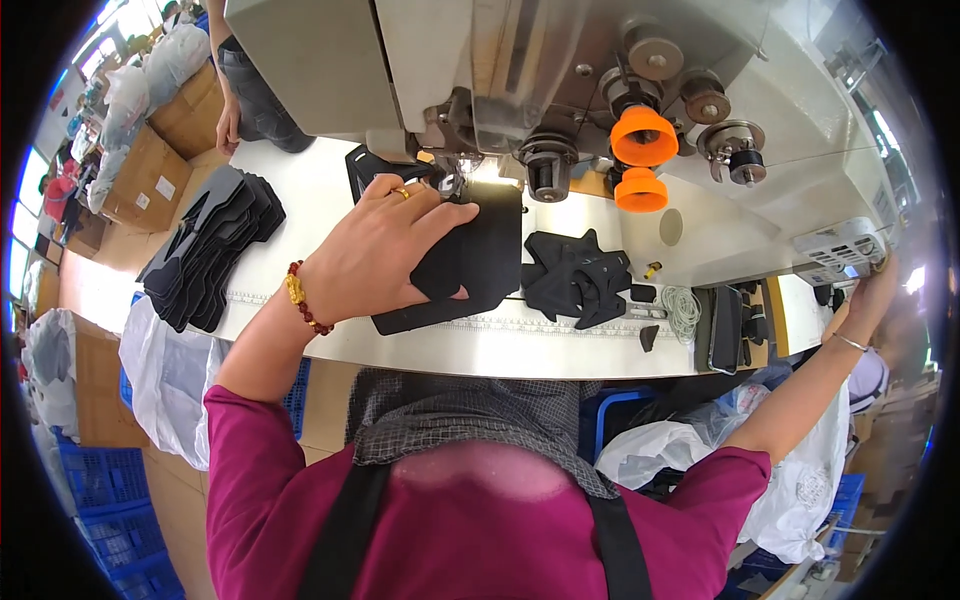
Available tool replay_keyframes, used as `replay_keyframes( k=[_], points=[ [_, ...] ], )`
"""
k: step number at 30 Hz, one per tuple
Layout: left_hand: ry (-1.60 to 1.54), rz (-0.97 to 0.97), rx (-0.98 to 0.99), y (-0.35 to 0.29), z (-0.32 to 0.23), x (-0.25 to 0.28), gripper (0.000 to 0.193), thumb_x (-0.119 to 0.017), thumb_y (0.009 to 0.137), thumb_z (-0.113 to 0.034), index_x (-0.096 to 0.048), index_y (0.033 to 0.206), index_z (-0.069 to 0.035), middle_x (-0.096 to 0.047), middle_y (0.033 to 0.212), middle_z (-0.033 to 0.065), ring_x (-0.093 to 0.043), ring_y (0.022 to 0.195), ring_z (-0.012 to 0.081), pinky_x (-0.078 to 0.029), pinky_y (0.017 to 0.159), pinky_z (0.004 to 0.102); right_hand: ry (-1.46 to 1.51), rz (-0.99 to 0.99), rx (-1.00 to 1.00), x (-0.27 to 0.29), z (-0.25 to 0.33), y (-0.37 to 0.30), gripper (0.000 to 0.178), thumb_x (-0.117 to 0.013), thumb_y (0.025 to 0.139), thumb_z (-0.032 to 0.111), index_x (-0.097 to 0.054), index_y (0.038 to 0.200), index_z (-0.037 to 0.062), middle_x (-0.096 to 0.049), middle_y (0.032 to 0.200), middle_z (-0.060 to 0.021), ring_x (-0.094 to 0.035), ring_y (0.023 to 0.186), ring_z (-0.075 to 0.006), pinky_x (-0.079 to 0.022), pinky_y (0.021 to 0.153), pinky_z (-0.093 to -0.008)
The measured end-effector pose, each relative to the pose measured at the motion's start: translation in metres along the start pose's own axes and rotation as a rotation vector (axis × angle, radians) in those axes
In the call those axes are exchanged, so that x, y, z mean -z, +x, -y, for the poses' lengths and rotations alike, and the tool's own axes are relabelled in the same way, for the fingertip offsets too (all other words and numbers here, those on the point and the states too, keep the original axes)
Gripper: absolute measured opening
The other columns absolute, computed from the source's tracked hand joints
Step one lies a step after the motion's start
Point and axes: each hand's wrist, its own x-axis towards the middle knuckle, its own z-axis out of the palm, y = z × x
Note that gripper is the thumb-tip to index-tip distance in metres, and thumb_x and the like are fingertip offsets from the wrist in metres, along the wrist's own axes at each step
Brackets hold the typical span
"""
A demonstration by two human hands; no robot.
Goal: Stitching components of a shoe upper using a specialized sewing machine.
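My left hand lies over a flat black piece at the sewing machine's needle area. Its fingers reach across the top, and the black material partly covers the thumb, so the piece is in its hold. Part of another black shape shows behind the knuckles. Far to the right, my right hand curls at the slotted white handwheel on the machine's end; most of its fingertips are hidden. The machine head hangs over the work.
Stacked black cut pieces lie at the left on the white table. A heap of black pieces, coiled cord and a phone-like dark slab are right. Orange cups jut from the machine. Another person's hand hangs beyond.
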Motion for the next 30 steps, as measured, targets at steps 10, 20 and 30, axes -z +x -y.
replay_keyframes(
  k=[10, 20, 30],
  points=[
    [-0.028, 0.003, 0.034, 0.0, -0.004, -0.001, 0.071, -0.085, 0.072, -0.037, -0.058, 0.13, -0.004, -0.061, 0.101, 0.0142, -0.059, 0.098, 0.0334, -0.039, 0.096, 0.0429, -0.005, -0.044, 0.119, -0.007, -0.002, -0.022, 0.038, -0.044, 0.107, 0.026, -0.054, 0.132, -0.0017, -0.064, 0.12, -0.0116, -0.063, 0.107, -0.0211, -0.05, 0.095, -0.0338],
    [-0.038, 0.034, 0.024, -0.007, 0.005, -0.004, 0.09, -0.085, 0.065, -0.056, -0.055, 0.134, -0.005, -0.061, 0.103, 0.0123, -0.06, 0.1, 0.0299, -0.039, 0.098, 0.0412, -0.187, 0.53, 0.347, -0.248, 0.037, -0.374, 0.025, -0.059, 0.093, 0.006, -0.056, 0.117, -0.0038, -0.063, 0.092, -0.0134, -0.061, 0.077, -0.0193, -0.054, 0.074, -0.0307],
    [0.059, -0.02, 0.074, -0.009, -0.011, -0.001, 0.078, -0.076, 0.071, -0.034, -0.053, 0.141, -0.01, -0.058, 0.109, 0.0143, -0.054, 0.105, 0.0344, -0.033, 0.109, 0.0485, 0.233, 0.985, -0.362, -0.335, -0.003, -0.432, 0.045, -0.051, 0.1, -0.001, -0.045, 0.145, 0.0024, -0.061, 0.113, -0.0038, -0.055, 0.091, -0.0021, -0.045, 0.077, -0.0175]
  ],
)
